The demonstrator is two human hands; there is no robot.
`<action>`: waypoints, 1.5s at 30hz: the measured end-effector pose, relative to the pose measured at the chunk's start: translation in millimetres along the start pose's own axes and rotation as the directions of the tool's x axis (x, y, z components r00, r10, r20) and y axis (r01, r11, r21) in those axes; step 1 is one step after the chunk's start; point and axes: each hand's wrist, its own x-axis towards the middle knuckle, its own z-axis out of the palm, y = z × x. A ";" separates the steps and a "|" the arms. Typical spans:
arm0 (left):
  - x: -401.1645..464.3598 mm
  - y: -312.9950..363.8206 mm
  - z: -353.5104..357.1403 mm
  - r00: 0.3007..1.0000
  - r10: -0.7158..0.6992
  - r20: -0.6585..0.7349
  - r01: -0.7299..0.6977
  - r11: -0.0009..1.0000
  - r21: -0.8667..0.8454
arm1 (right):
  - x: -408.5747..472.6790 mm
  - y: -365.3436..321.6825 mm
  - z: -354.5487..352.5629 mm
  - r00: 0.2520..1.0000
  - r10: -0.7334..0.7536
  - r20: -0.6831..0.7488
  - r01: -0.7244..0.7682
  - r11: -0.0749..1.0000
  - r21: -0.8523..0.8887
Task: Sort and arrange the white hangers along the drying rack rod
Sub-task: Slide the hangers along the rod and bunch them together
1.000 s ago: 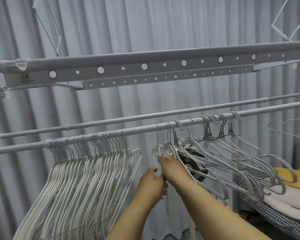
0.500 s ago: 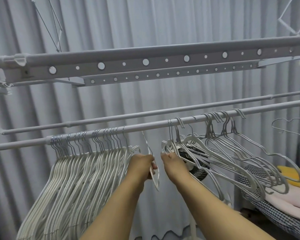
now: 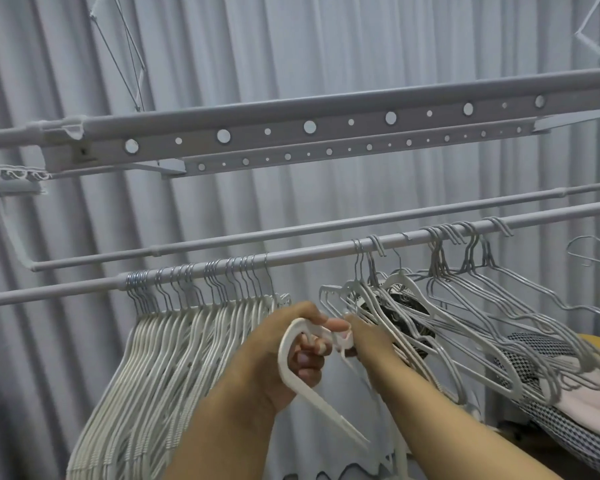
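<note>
A drying rack rod (image 3: 312, 252) runs across the view, rising to the right. A tight row of white hangers (image 3: 174, 344) hangs on its left part. To the right hangs a looser, tangled bunch of white and grey hangers (image 3: 465, 306). My left hand (image 3: 284, 355) grips one white hanger (image 3: 291, 372) off the rod, below the gap between the two groups. My right hand (image 3: 368, 337) touches the same hanger's neck and lies against the right bunch; its fingers are partly hidden.
A second thinner rod (image 3: 326, 223) runs behind. A perforated rack beam (image 3: 309, 128) crosses overhead. Grey curtain (image 3: 291, 46) fills the background. Folded clothes, checked and yellow (image 3: 568, 386), lie at the lower right. One wire hanger (image 3: 593, 247) hangs at far right.
My left hand has brought a white hanger down off the rod and turned it. My right hand has come over to its neck.
</note>
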 end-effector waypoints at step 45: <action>51.1 -56.5 -72.3 0.671 0.665 -0.329 0.309 0.153 0.939 | 39.6 -61.0 77.7 0.976 -0.139 0.168 0.138 0.990 0.016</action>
